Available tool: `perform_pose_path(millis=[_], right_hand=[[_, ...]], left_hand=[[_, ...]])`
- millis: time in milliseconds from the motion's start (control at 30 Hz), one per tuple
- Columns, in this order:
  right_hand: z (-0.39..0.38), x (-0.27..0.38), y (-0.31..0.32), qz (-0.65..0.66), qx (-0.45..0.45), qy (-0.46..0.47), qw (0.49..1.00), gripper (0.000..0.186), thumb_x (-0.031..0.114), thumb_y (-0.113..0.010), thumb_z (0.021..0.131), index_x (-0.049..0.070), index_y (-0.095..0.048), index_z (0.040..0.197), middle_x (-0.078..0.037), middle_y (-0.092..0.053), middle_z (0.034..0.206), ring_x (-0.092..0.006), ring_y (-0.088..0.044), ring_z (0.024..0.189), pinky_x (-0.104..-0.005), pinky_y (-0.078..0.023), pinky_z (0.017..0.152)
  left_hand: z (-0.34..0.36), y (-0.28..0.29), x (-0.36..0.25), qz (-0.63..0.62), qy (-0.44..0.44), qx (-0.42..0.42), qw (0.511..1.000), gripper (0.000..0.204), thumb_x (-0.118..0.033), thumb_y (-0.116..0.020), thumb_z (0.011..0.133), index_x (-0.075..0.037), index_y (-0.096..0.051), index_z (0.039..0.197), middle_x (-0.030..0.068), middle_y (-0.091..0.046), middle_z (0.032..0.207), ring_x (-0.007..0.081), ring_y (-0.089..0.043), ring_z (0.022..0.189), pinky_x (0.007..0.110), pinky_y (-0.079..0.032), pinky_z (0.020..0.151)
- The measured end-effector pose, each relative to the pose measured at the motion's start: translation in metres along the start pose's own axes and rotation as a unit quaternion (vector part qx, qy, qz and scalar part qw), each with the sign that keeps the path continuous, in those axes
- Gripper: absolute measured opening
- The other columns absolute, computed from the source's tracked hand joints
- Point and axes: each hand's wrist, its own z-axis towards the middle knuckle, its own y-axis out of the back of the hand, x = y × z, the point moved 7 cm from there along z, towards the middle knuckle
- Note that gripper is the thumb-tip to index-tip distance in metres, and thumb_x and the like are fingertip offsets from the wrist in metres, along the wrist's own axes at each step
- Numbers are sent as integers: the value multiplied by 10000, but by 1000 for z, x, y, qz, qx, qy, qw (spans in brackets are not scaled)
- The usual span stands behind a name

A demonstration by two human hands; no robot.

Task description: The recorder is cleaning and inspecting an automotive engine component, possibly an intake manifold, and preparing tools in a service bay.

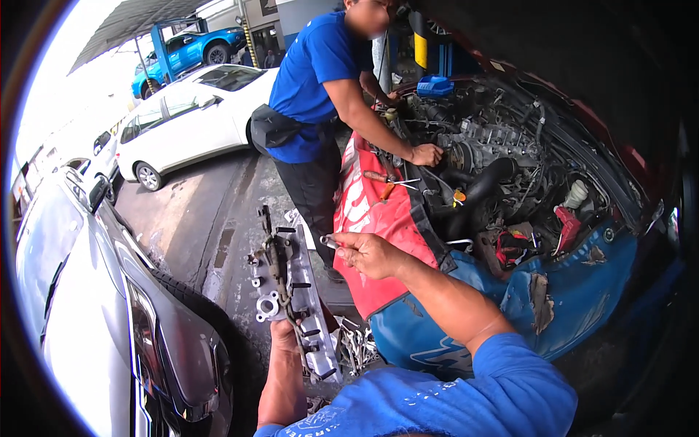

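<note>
Blue sleeve (528, 375) closest, my right arm (455, 298) slanting leftward, right hand (371, 255) pinching some little metal bit (330, 241), left hand (283, 335) gripping this engine part (296, 271) kinda low, between silver car (91, 298) and red cover (415, 227)

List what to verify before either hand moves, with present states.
1. Left hand holding the long silver metal part with a round flange: ok, gripped.
2. Right hand holding the small grey metal piece: ok, pinched.
3. Piece's exact type: cannot tell, too small.
4. Dark, crowded engine bay free of hands: not ok, blue-shirted co-worker's hand there.
5. Red draped sheet free of tools: not ok, orange-handled tool on it.
</note>
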Motion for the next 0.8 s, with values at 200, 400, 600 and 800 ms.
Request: perform_pose_path(millis=[200, 400, 600, 800], right_hand=[[23, 63, -20, -248, -35, 220, 943, 279, 175, -674, 867, 21, -621, 1093, -189, -650, 886, -366, -661, 848, -422, -527, 736], [30, 64, -25, -333, -69, 304, 890, 154, 124, -679, 787, 34, -611, 893, -157, -577, 833, -363, -645, 752, -440, -537, 673], [31, 55, -13, -362, -64, 286, 885, 168, 168, -684, 812, 33, -604, 873, -147, -592, 822, -355, -654, 730, -440, -540, 641], [23, 52, -3, -382, -60, 260, 885, 209, 212, -702, 818, 35, -605, 873, -158, -592, 844, -353, -660, 744, -453, -538, 648]], left_hand=[[-1, -2, -8, 121, -27, -1, 992, 562, -13, -737, 565, -20, -605, 1111, 86, -673, 965, 220, -677, 827, 375, -581, 775], [4, -21, -14, 186, -70, 7, 980, 581, -29, -699, 609, 28, -565, 1172, 160, -678, 1007, 308, -697, 845, 445, -595, 772], [1, -58, -22, 218, -66, -38, 973, 536, 23, -678, 527, -14, -628, 1060, 72, -676, 982, 198, -674, 840, 345, -573, 767], [9, -39, -9, 239, -50, -12, 970, 618, 5, -665, 538, -16, -582, 1150, 79, -658, 1006, 222, -676, 843, 371, -592, 753]])
